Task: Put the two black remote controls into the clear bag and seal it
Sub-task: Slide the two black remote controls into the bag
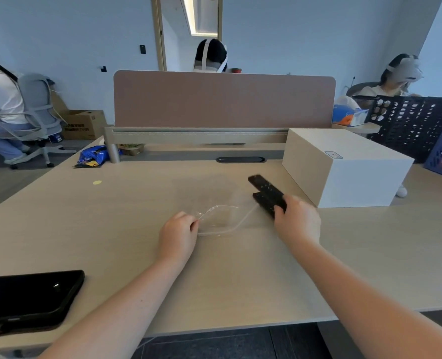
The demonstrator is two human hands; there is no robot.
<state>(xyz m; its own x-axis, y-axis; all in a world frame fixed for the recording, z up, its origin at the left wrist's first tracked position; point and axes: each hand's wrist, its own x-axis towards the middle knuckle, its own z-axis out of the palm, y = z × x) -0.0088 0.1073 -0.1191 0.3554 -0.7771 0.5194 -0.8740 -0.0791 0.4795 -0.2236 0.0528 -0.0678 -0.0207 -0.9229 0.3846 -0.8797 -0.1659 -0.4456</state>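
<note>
A clear bag (214,200) lies flat on the light wooden desk (111,229), its mouth facing me and gaping open. My left hand (179,235) pinches the near left corner of the mouth. My right hand (298,221) grips two black remote controls (266,194) together by their near ends. They stick out away from me, just right of the bag's mouth and outside the bag. One remote sits above the other.
A white box (344,167) stands right behind the remotes. A black phone (28,299) lies at the near left desk edge. A brown divider panel (223,99) closes the back, with a blue snack packet (93,156) at its left foot. Dark perforated crates (411,125) stand far right.
</note>
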